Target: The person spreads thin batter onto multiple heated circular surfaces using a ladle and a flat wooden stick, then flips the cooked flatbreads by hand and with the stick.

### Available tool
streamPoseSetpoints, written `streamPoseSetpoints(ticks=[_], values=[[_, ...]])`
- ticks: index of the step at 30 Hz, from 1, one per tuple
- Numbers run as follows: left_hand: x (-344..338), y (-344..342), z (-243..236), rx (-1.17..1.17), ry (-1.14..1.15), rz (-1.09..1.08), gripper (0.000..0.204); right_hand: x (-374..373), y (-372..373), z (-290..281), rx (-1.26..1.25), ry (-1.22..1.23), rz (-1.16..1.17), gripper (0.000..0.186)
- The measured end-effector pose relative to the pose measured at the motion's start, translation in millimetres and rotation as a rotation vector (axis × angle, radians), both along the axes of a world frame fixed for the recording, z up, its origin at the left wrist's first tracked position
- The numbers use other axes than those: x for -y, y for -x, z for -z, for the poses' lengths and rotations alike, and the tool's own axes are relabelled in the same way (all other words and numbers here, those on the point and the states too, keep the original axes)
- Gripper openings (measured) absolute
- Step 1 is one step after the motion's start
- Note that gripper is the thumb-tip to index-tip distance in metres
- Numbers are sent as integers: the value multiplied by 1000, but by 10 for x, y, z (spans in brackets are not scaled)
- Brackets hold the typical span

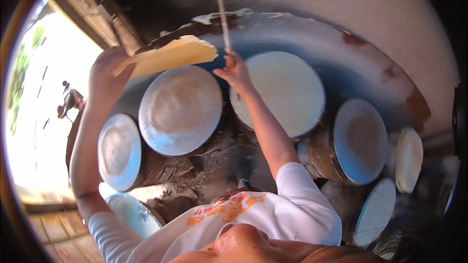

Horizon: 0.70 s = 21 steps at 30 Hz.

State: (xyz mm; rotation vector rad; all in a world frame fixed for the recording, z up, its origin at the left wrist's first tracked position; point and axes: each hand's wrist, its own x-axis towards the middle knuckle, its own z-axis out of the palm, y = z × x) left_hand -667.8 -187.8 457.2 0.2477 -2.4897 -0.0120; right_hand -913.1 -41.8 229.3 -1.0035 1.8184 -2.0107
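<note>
My left hand (109, 73) is raised at the left, fingers closed on the edge of a thin, pale yellow sheet with a ragged far edge, which looks like a flatbread (173, 56). That sheet hangs in the air above a round, silver-grey plate (180, 112) with a brownish middle. Near the centre, my right hand (236, 74) is closed round a long thin stick (222, 7) that points up and away from me. Beneath my right forearm lies a larger round plate (287, 92) with a pale, even top. The stick's lower end is partly hidden by my hand.
More round plates stand around me, one at the left (119, 151), one at the right (360, 141). Pale stacked discs (409, 160) sit farther right. A wide, curved, stained metal rim (302, 27) runs behind them. Bright daylight enters through an opening (53, 102) at the left.
</note>
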Motion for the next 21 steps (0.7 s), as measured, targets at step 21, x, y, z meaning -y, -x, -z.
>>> streamPoseSetpoints(ticks=[21], values=[[-6094,3535,-358,488,-494,1065,37,-7767,-694,-704,57,29,1139,45]])
